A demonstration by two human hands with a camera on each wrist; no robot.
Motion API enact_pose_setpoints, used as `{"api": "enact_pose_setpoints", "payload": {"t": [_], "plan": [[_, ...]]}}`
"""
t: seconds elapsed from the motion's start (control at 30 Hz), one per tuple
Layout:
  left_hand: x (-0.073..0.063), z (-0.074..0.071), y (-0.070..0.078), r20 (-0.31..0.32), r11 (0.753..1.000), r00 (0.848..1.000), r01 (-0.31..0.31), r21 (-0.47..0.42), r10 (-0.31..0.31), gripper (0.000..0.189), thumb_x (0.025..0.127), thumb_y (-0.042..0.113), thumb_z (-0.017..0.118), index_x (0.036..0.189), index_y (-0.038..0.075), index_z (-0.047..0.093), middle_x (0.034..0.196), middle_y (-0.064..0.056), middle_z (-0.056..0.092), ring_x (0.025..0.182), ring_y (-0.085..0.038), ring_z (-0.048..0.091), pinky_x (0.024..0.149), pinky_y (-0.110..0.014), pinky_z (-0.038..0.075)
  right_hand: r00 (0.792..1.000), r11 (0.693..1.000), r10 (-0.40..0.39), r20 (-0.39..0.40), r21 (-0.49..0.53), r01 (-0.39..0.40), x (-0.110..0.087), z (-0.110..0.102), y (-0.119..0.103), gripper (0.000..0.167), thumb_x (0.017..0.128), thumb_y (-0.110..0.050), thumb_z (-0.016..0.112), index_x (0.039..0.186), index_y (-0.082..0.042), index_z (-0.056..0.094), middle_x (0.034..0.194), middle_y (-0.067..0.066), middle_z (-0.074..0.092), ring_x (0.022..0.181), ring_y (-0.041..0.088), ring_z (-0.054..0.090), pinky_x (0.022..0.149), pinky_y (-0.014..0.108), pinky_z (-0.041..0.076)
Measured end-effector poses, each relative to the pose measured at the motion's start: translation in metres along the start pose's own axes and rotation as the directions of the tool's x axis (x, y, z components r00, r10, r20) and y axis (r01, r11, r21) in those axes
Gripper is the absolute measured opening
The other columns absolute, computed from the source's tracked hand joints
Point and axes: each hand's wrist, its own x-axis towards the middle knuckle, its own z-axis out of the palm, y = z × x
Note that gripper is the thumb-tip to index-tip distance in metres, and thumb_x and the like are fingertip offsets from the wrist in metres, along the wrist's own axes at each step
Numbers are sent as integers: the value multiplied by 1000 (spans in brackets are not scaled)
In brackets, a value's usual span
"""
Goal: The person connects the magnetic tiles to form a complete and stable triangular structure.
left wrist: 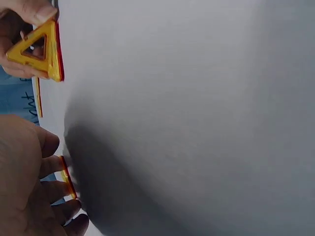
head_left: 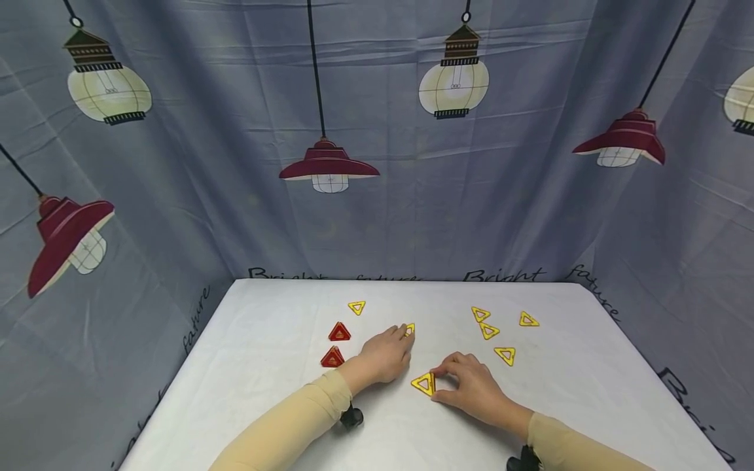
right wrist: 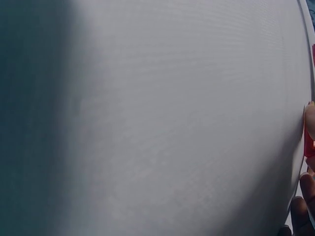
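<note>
My right hand (head_left: 474, 389) pinches a yellow triangular tile (head_left: 414, 384) with an open centre, thumb and fingers on its right side. In the left wrist view this yellow triangular tile (left wrist: 30, 60) is tilted, with a red layer along one edge. Farther back, my left hand (head_left: 385, 353) reaches over another yellow triangular tile (head_left: 411, 327), its fingertips on it. The left wrist view catches that left hand (left wrist: 22, 177) with its fingers at the thin tile. Only the fingers of the right hand (right wrist: 309, 189) enter the right wrist view, at its edge.
Two red triangular pieces (head_left: 339, 331) (head_left: 332, 357) lie left of the left hand. A yellow triangle (head_left: 356, 307) is behind them. Several more yellow triangles (head_left: 505, 355) lie at right, two close together (head_left: 488, 330). A white cloth covers the table (head_left: 265, 347); a printed curtain (head_left: 389, 222) hangs behind.
</note>
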Motion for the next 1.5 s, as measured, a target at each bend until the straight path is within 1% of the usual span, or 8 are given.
{"api": "enact_pose_setpoints", "payload": {"t": [0.13,0.37,0.63,0.83,1.0,1.17,1.37,1.5], "plan": [[-14,1,0,-5,999,1000,-29,17,29,48,109,30,43,153,12,49,158,-12,44,145,-27,41,115,-37,36,1000,1000,-10,-11,-3,10,-1,0,0,43,69,-45,93,106,-30,77,98,-22,55,96,8,49,83,38,42],[-46,0,0,-20,997,998,-65,31,66,47,108,28,46,150,11,52,155,-12,47,143,-27,43,114,-36,38,1000,1000,-23,-16,5,23,-1,-1,1,42,69,-46,93,105,-31,77,98,-23,55,96,7,49,84,38,43],[-79,-2,-2,-1,996,997,-73,-42,73,47,107,32,49,150,12,53,156,-11,47,143,-27,44,113,-38,39,1000,1000,-9,-10,14,9,-2,-1,0,42,70,-45,93,106,-31,78,100,-23,56,96,8,49,85,38,43],[-95,-8,-2,23,994,997,-70,-83,72,50,105,37,54,149,13,55,155,-8,47,143,-24,45,112,-39,41,1000,1000,-21,-8,10,21,-1,-3,-1,42,70,-44,93,106,-31,78,99,-23,55,97,8,49,86,39,43],[-100,-10,-4,20,993,997,-78,-88,80,50,104,38,56,148,15,56,156,-7,47,142,-22,45,112,-37,40,998,999,-46,31,26,45,2,-7,1,41,71,-41,93,107,-29,78,100,-22,56,96,8,49,85,39,43],[-100,-10,-7,-10,992,996,-88,-87,87,46,103,36,59,144,17,61,152,-5,51,139,-20,48,110,-36,43,994,996,-67,86,66,62,5,-12,2,41,73,-38,93,109,-27,79,100,-19,57,97,10,51,86,42,44],[-92,-6,-12,-117,989,989,-101,-113,87,29,99,30,65,123,18,75,135,0,65,125,-15,60,98,-33,51,991,995,-77,111,76,68,6,-14,3,41,74,-38,92,111,-27,78,101,-17,57,97,11,50,85,41,44],[-84,-2,-15,-174,983,983,-88,-161,60,20,96,28,71,113,18,74,120,5,68,110,-13,64,90,-30,53,992,996,-69,105,69,62,7,-14,3,42,73,-38,92,112,-27,78,101,-18,56,97,10,50,85,41,44]]}}
